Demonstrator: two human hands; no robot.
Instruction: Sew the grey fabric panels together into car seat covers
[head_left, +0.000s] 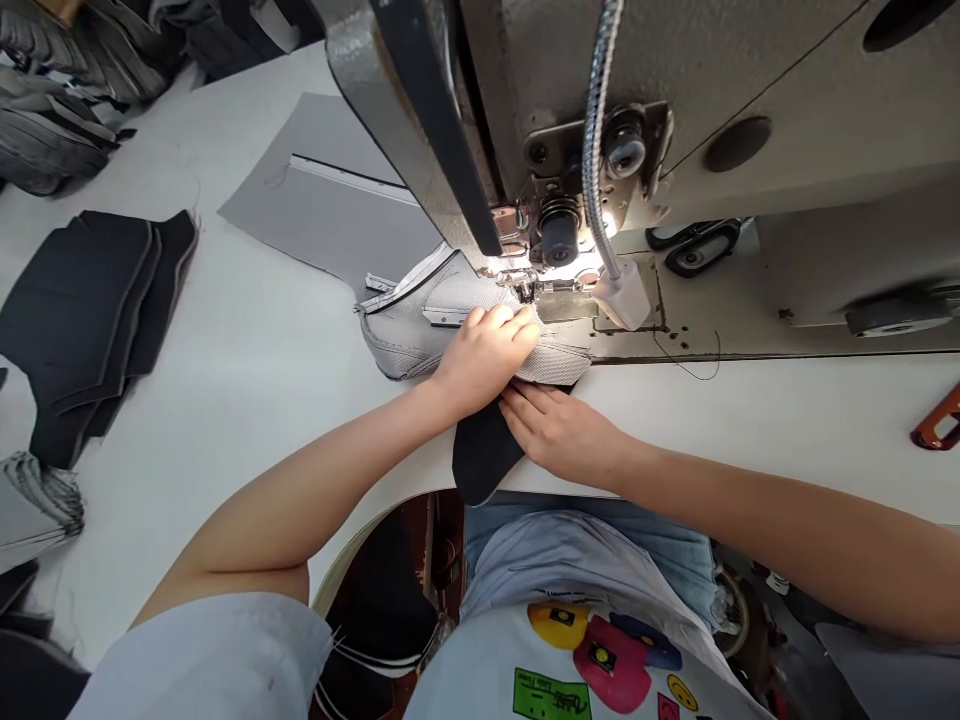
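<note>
A grey mesh fabric piece [420,325] with a zipper lies under the sewing machine's presser foot [525,285]. My left hand [484,355] rests on top of it, fingers curled and pressing the fabric flat just in front of the needle. My right hand [559,425] lies at the fabric's near edge, fingers pinched on the grey piece and a black fabric piece [480,455] that hangs over the table edge.
The sewing machine head [675,110] fills the upper right, with a flexible lamp [600,130]. A stack of black cut pieces [90,310] lies at left, a grey panel [330,200] behind. Scissors [697,245] and a red tool [937,420] lie to the right.
</note>
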